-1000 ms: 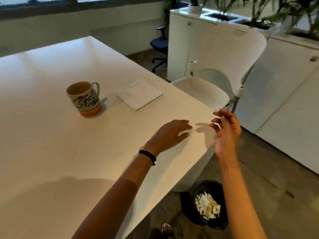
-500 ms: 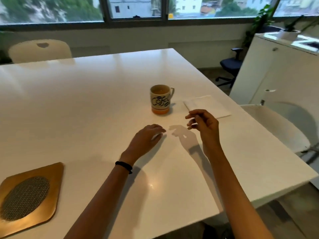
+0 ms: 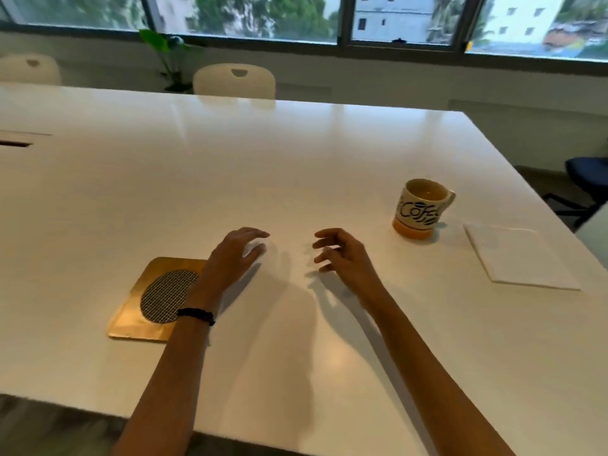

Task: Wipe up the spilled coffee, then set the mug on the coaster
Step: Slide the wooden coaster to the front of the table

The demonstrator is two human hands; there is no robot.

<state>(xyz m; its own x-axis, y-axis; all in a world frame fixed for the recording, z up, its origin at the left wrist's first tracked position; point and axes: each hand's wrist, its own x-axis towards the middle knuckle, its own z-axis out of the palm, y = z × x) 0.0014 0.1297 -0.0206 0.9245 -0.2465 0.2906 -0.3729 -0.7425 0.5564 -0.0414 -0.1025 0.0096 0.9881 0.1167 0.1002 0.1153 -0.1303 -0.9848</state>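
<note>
A cream mug (image 3: 422, 209) with black lettering and an orange base stands on the white table (image 3: 296, 166) at the right. The gold coaster (image 3: 154, 297) with a dark mesh oval lies at the left, its right edge under my left wrist. My left hand (image 3: 235, 258) rests on the table just right of the coaster, fingers curled over a small white wad (image 3: 254, 249) that looks like tissue. My right hand (image 3: 342, 255) hovers a hand's width further right, fingers apart and empty, well left of the mug. I see no coffee stain on the tabletop.
A folded white napkin (image 3: 519, 255) lies right of the mug near the table's right edge. White chairs (image 3: 234, 81) stand at the far side below the windows, with a plant (image 3: 171, 57) between them. A dark office chair (image 3: 585, 179) sits off the right edge.
My view swung left from the table's right edge and the bin, so the coaster is now in front of me. My right hand came back over the table; my left stayed flat on it.
</note>
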